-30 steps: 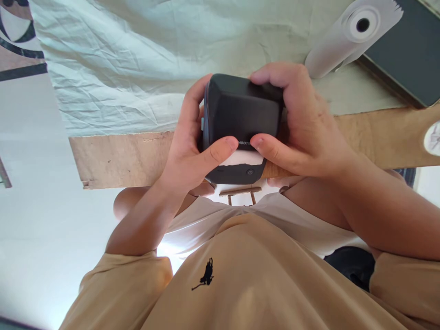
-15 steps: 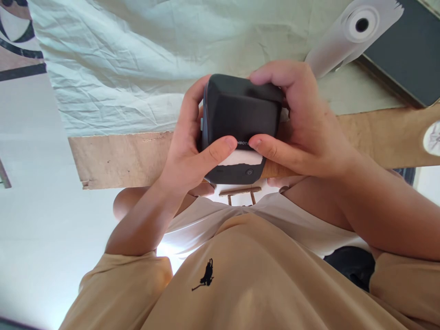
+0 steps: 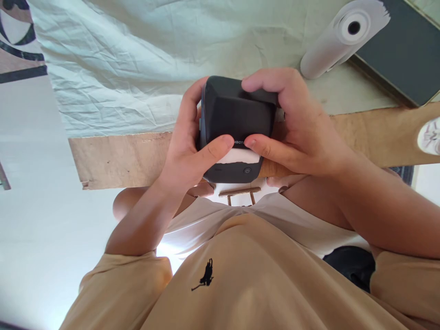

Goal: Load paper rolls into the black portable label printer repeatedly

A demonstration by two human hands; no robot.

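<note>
A black boxy device (image 3: 240, 114) with a power button is held up over the table's near edge. White paper (image 3: 240, 156) shows in a slot across its lower front. My left hand (image 3: 189, 142) grips the left side, thumb on the front face. Around the right side is my right hand (image 3: 299, 123), its thumb on the front near the printed lettering and its index finger on the top. The other fingers of both hands are partly hidden behind the device.
A roll of white paper (image 3: 323, 50) lies at the upper right beside a dark flat panel (image 3: 405, 50). Pale cloth (image 3: 130, 59) covers the wooden table (image 3: 120, 160). A round white object (image 3: 429, 136) is at the right edge.
Both hands and the device have shifted slightly left. My right index finger has moved a little left along the top. The paper roll appears slightly further left in view.
</note>
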